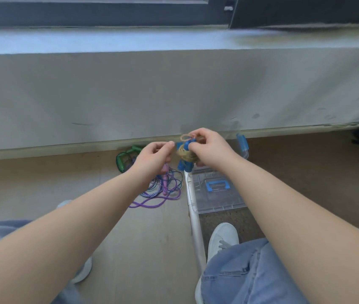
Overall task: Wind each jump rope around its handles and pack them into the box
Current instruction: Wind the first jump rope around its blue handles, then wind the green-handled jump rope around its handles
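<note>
A tan jump rope [185, 153] is wound in a thick coil around its two blue handles and held in the air above the floor. My right hand [211, 150] grips the bundle at its top, with a small loop of rope sticking up by the fingers. My left hand [155, 155] pinches the rope end just left of the coil. Below, on the floor, lie a purple rope with pink handles [163, 189] and a green rope [128, 157], both loose. The clear plastic box [243, 150] with a blue latch stands behind my right hand, mostly hidden.
The clear lid [218, 194] with a blue handle lies flat on the floor by my right forearm. A white pole [195, 220] runs along its left edge. A grey wall ledge rises right behind the ropes. My knees and white shoes [222, 238] fill the foreground.
</note>
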`<state>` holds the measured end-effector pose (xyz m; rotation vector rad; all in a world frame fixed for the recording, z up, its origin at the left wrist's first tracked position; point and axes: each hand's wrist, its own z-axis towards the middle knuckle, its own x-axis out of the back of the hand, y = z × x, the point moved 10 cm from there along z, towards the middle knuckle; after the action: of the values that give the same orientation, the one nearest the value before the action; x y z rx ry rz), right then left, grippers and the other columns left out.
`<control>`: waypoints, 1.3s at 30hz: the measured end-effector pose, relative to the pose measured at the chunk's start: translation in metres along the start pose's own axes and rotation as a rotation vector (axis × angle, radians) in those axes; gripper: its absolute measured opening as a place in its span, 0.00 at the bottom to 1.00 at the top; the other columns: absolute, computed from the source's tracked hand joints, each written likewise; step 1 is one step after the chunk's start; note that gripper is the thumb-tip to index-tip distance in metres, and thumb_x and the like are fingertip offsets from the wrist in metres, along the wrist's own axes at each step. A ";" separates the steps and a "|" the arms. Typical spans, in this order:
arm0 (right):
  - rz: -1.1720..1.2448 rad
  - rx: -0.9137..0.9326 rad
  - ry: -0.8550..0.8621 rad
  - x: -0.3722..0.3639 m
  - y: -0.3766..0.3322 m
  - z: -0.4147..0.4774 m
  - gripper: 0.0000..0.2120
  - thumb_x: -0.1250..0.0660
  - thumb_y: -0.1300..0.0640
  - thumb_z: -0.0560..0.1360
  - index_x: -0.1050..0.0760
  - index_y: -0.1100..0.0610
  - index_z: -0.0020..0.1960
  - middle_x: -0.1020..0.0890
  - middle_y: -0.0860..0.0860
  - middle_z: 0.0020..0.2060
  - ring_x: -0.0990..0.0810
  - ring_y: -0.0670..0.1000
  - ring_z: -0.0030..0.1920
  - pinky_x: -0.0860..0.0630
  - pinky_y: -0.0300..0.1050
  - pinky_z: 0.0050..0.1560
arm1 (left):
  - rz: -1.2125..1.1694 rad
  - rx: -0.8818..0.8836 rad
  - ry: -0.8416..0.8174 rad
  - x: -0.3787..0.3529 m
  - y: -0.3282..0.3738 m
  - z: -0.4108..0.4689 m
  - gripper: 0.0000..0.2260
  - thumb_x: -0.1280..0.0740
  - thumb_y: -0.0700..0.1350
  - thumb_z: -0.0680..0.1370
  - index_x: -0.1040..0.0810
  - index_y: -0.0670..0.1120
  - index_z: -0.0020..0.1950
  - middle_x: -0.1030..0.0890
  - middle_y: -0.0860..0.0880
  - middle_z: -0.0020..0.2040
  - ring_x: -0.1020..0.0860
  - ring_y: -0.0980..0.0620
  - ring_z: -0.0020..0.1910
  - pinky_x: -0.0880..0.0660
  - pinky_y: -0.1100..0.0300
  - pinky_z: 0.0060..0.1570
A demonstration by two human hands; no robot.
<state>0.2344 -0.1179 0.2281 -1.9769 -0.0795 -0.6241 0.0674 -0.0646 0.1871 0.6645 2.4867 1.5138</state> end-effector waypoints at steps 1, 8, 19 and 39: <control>0.061 -0.043 0.010 0.003 0.008 0.009 0.11 0.35 0.59 0.74 0.20 0.49 0.55 0.17 0.52 0.49 0.15 0.57 0.51 0.15 0.59 0.46 | 0.007 0.025 -0.032 -0.006 -0.008 0.006 0.15 0.31 0.55 0.78 0.23 0.50 0.60 0.19 0.47 0.60 0.18 0.50 0.57 0.19 0.52 0.52; 0.497 -0.269 0.062 -0.002 0.076 0.070 0.08 0.36 0.62 0.78 0.23 0.54 0.55 0.18 0.60 0.57 0.16 0.62 0.55 0.17 0.65 0.50 | -0.030 0.060 -0.104 -0.049 -0.030 0.054 0.11 0.31 0.40 0.78 0.24 0.48 0.60 0.17 0.44 0.53 0.15 0.49 0.43 0.17 0.55 0.46; 0.654 -0.490 0.196 0.004 0.186 0.130 0.22 0.26 0.59 0.76 0.30 0.56 0.67 0.19 0.57 0.60 0.15 0.57 0.54 0.16 0.58 0.50 | -0.038 0.178 -0.123 -0.089 -0.099 0.120 0.16 0.30 0.41 0.78 0.25 0.45 0.65 0.20 0.43 0.57 0.17 0.47 0.54 0.18 0.54 0.54; -0.178 -0.289 -0.035 -0.105 0.166 0.147 0.11 0.38 0.54 0.76 0.18 0.50 0.52 0.14 0.52 0.48 0.17 0.55 0.51 0.20 0.48 0.56 | -0.178 0.398 0.079 -0.012 -0.186 0.150 0.12 0.40 0.35 0.80 0.25 0.42 0.63 0.21 0.45 0.47 0.25 0.47 0.43 0.24 0.55 0.43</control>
<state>0.2541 -0.0506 -0.0066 -2.2773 -0.1976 -0.7496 0.0773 -0.0226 -0.0483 0.4242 2.8498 1.0110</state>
